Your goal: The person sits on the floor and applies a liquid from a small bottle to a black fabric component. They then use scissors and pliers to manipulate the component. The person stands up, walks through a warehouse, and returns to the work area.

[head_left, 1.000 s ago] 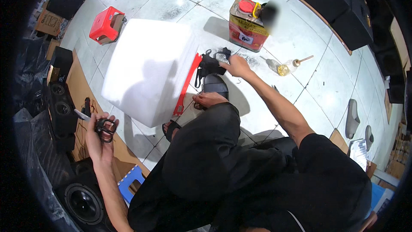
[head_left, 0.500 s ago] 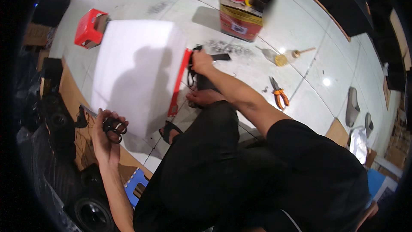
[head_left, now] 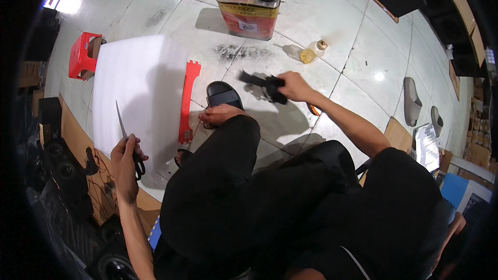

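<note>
Black bundle (head_left: 271,87): over floor tiles (head_left: 321,15), clasped tightly by right hand (head_left: 294,88); slack hold could drop it.
Scissors (head_left: 139,165): within curled left hand (head_left: 123,163); careless turn could nick white block (head_left: 132,75).

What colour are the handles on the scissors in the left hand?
The handles are black, seen best in the head view.
</note>
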Action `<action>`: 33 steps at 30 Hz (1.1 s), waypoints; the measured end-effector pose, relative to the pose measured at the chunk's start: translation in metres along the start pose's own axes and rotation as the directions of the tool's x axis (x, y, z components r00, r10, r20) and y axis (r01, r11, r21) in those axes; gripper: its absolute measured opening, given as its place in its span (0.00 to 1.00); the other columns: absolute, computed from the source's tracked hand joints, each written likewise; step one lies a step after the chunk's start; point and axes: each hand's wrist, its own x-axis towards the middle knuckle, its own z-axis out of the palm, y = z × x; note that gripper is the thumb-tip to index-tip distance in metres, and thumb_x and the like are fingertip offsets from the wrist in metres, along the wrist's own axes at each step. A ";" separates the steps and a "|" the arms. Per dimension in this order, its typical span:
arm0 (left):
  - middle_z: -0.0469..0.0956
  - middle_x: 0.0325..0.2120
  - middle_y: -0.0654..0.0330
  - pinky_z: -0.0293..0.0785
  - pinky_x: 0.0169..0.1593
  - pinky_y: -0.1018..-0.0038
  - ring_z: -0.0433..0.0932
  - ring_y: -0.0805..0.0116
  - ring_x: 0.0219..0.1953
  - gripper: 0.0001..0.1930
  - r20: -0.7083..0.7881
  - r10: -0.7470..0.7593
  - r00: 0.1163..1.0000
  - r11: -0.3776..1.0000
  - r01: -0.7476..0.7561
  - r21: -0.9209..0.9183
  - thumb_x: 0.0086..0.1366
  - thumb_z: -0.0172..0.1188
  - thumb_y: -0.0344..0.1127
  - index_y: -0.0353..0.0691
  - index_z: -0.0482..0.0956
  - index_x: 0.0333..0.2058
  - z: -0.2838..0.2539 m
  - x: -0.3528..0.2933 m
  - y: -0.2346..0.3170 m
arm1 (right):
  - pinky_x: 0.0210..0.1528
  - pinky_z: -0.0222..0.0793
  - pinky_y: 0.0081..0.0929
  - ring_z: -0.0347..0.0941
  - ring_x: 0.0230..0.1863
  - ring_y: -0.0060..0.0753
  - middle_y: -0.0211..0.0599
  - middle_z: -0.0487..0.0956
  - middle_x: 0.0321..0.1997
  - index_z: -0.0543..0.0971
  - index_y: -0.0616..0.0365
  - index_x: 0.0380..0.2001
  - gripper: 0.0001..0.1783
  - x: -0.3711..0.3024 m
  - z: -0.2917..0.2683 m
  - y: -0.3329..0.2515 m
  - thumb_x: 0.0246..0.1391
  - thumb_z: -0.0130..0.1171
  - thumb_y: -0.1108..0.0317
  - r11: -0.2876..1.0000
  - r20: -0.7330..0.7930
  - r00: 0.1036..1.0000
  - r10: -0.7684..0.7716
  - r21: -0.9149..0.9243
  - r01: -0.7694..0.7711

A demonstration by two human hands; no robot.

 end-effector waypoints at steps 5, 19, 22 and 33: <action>0.63 0.14 0.68 0.65 0.27 0.81 0.65 0.79 0.18 0.13 0.033 0.047 0.998 0.994 -0.050 0.098 0.62 0.50 0.40 0.34 0.71 0.28 0.011 -0.001 0.012 | 0.37 0.69 0.38 0.73 0.33 0.53 0.55 0.75 0.28 0.77 0.66 0.27 0.14 -0.079 -0.055 0.057 0.34 0.57 0.68 0.953 0.014 0.965 0.263 -0.160 -0.258; 0.64 0.15 0.65 0.60 0.22 0.80 0.62 0.76 0.17 0.15 0.093 0.175 0.980 0.937 -0.137 -0.321 0.62 0.51 0.41 0.41 0.67 0.19 0.052 -0.021 0.069 | 0.28 0.65 0.18 0.65 0.25 0.14 0.28 0.75 0.24 0.75 0.65 0.32 0.08 -0.060 -0.061 -0.162 0.46 0.56 0.74 0.527 -0.026 0.996 -0.088 0.847 0.069; 0.72 0.29 0.60 0.62 0.23 0.83 0.66 0.79 0.21 0.19 0.110 0.305 0.946 0.914 -0.258 -0.312 0.62 0.51 0.37 0.33 0.66 0.49 0.079 -0.035 0.100 | 0.34 0.67 0.16 0.67 0.29 0.13 0.29 0.76 0.28 0.76 0.63 0.34 0.09 -0.036 -0.049 -0.226 0.46 0.57 0.76 0.387 -0.257 0.926 -0.278 0.852 0.352; 0.74 0.25 0.61 0.65 0.25 0.82 0.70 0.77 0.23 0.08 -0.004 0.158 0.987 0.942 -0.152 -0.298 0.57 0.55 0.30 0.32 0.74 0.33 0.036 0.017 0.063 | 0.30 0.64 0.16 0.68 0.26 0.16 0.31 0.77 0.26 0.77 0.66 0.33 0.09 -0.004 -0.012 -0.259 0.45 0.57 0.76 0.435 -0.255 0.957 -0.136 0.853 0.289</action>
